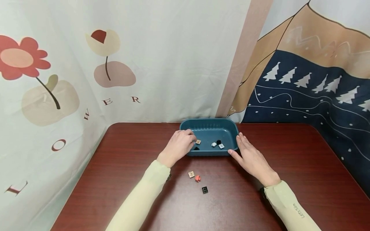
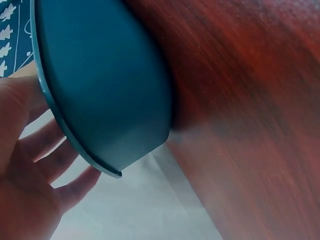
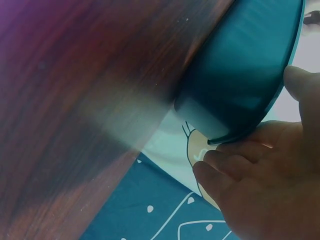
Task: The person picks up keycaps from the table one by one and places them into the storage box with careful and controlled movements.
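A blue-green plastic tray (image 1: pixel 214 153) stands at the back edge of the table. Over its left end reaches my left hand (image 1: pixel 180 141), fingers spread and bent down inside; the left wrist view hides the fingertips behind the tray wall (image 2: pixel 107 85). Beside those fingers lie a tan square piece (image 1: pixel 198 141) and a black piece (image 1: pixel 197 148). Against the tray's right side rests my right hand (image 1: pixel 254 158), fingers extended and thumb at the rim. Further right inside are a black piece (image 1: pixel 218 141), a pale piece (image 1: pixel 214 144) and a white square piece (image 1: pixel 221 146).
On the dark red table (image 1: pixel 237 205), in front of the tray, lie a tan square piece (image 1: pixel 191 174), an orange-red piece (image 1: pixel 198 178) and a black square piece (image 1: pixel 205 190). A printed curtain (image 1: pixel 173 64) hangs right behind the table's back edge.
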The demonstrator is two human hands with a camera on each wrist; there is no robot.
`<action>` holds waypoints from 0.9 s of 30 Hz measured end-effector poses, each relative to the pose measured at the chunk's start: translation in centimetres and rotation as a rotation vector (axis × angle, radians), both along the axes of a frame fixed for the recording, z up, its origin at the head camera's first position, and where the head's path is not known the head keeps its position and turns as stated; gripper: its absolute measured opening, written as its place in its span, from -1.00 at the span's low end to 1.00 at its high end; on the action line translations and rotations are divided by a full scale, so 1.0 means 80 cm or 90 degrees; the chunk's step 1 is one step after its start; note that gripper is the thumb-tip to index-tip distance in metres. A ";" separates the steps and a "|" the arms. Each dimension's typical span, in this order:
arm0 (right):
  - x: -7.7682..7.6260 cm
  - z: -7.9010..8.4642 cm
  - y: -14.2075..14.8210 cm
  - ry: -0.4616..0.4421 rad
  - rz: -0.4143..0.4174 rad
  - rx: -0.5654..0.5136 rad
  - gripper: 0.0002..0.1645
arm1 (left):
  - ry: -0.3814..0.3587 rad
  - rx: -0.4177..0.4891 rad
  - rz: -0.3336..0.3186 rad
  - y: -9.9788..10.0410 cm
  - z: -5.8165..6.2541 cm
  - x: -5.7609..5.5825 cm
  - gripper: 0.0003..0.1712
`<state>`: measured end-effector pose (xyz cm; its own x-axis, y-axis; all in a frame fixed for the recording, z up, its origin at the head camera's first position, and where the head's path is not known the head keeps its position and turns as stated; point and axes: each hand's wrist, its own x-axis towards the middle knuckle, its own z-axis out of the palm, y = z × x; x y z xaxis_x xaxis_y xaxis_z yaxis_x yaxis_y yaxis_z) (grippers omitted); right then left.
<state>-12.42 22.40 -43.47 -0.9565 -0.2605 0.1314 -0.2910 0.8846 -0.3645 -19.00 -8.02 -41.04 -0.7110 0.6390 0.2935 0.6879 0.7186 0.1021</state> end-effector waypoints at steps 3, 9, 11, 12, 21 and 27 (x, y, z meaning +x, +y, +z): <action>0.001 0.000 0.000 -0.002 0.000 0.000 -0.02 | -0.008 0.024 -0.006 -0.003 0.003 0.006 -0.89; 0.002 0.001 0.000 -0.006 -0.002 -0.002 -0.01 | 0.002 0.057 -0.020 -0.011 0.010 0.021 -0.80; 0.002 0.001 0.000 -0.009 -0.002 -0.003 -0.01 | 0.006 0.065 -0.025 -0.014 0.011 0.027 -0.74; 0.002 0.001 0.000 -0.010 -0.003 -0.003 -0.01 | 0.006 0.069 -0.028 -0.015 0.012 0.030 -0.71; 0.003 0.002 0.000 -0.015 -0.005 -0.005 -0.02 | 0.000 0.102 -0.060 -0.027 0.015 0.050 -0.61; 0.002 0.002 -0.001 -0.007 -0.001 -0.005 -0.01 | 0.029 0.102 -0.097 -0.035 0.014 0.062 -0.52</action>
